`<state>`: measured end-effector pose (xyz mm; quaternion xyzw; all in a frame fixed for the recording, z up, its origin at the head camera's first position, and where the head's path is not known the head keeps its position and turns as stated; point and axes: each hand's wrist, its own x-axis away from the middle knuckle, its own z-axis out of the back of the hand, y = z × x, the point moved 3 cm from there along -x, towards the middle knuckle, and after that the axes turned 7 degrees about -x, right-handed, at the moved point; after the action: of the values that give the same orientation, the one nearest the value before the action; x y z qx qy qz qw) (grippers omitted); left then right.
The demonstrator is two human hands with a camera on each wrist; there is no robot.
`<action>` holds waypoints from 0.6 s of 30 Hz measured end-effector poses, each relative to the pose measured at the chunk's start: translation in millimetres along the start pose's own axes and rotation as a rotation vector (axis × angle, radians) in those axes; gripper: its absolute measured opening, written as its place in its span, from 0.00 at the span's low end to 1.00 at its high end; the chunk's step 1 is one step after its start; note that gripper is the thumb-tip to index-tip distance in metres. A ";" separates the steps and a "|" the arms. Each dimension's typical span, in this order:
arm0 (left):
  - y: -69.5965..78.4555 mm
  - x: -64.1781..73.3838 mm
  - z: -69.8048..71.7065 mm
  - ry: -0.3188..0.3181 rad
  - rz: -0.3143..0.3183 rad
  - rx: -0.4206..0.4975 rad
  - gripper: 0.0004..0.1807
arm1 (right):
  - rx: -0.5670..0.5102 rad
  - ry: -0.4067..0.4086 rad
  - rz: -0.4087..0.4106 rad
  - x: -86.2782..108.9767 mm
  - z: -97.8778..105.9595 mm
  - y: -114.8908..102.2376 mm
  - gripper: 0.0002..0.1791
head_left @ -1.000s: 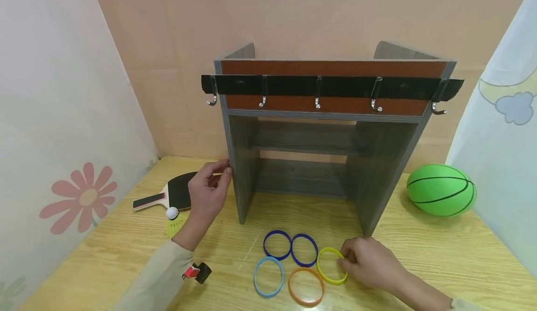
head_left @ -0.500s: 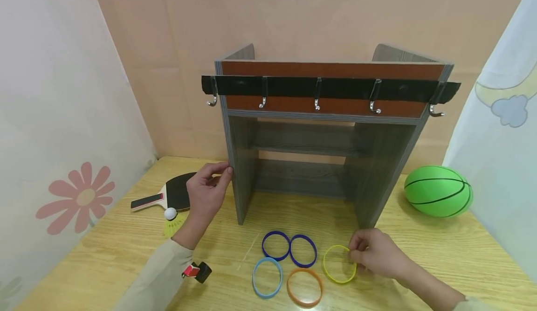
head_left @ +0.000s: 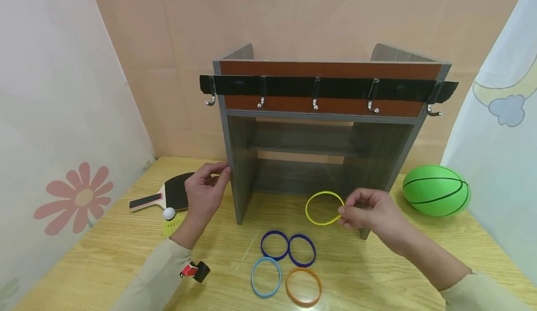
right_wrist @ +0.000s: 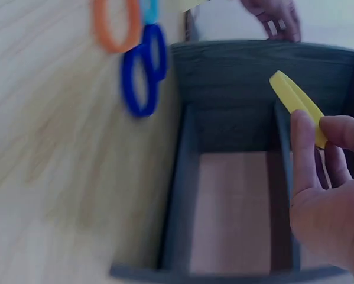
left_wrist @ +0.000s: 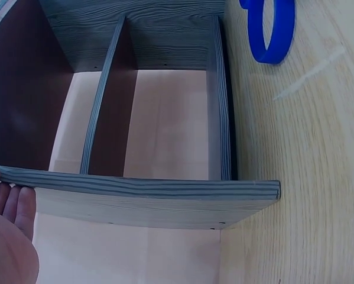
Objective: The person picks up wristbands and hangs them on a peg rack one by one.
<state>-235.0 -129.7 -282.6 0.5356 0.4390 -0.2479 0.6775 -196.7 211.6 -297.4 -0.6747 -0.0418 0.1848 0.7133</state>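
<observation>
A yellow silicone wristband (head_left: 325,208) is pinched at its right side between the thumb and fingers of my right hand (head_left: 373,213), raised in front of the rack's lower opening. In the right wrist view the wristband (right_wrist: 298,106) appears nearly edge-on. My left hand (head_left: 206,190) holds the front edge of the grey wooden rack's left side panel (head_left: 236,180); in the left wrist view its curled fingers (left_wrist: 24,210) lie against the panel's outer face. Two dark blue wristbands (head_left: 274,245), a light blue one (head_left: 266,277) and an orange one (head_left: 304,287) lie on the table.
A black strip with several metal hooks (head_left: 315,105) crosses the rack's upper front. On the left lie a table tennis paddle (head_left: 176,192), a white ball (head_left: 169,214) and something yellow and ribbed like a shuttlecock (head_left: 171,227). A green ball (head_left: 436,190) sits at right.
My right hand has taken the yellow wristband from the table, first shifting slightly right, then lifting it up toward the rack. My left hand has stayed at the side panel.
</observation>
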 end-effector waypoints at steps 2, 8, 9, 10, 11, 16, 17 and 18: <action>-0.4 0.0 0.3 -0.002 -0.002 0.003 0.06 | -0.055 -0.002 0.026 -6.1 -7.9 -8.4 0.04; -1.3 -1.0 0.2 -0.001 -0.012 0.001 0.07 | -0.149 -0.028 0.082 -25.6 -34.3 -31.8 0.06; -1.5 -1.0 0.3 -0.001 -0.013 0.001 0.07 | -0.156 -0.030 0.087 -29.1 -38.8 -35.5 0.06; -1.7 -0.8 0.4 -0.002 -0.013 0.001 0.06 | -0.161 -0.030 0.091 -32.7 -43.3 -39.1 0.06; -1.9 -0.7 0.5 -0.003 -0.013 0.001 0.06 | -0.164 -0.031 0.093 -36.2 -47.6 -42.6 0.06; -2.4 -0.6 0.5 -0.005 -0.004 0.012 0.06 | -0.191 -0.047 0.109 -51.5 -66.6 -60.5 0.06; -2.6 -0.6 0.4 -0.007 -0.003 0.015 0.06 | -0.200 -0.052 0.115 -54.2 -70.2 -64.1 0.06; -2.9 -0.5 0.3 -0.007 -0.002 0.020 0.06 | -0.212 -0.057 0.123 -56.7 -73.8 -67.7 0.05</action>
<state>-237.5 -130.9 -283.6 0.5412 0.4347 -0.2548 0.6733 -212.5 122.2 -226.8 -0.7422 -0.0400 0.2417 0.6238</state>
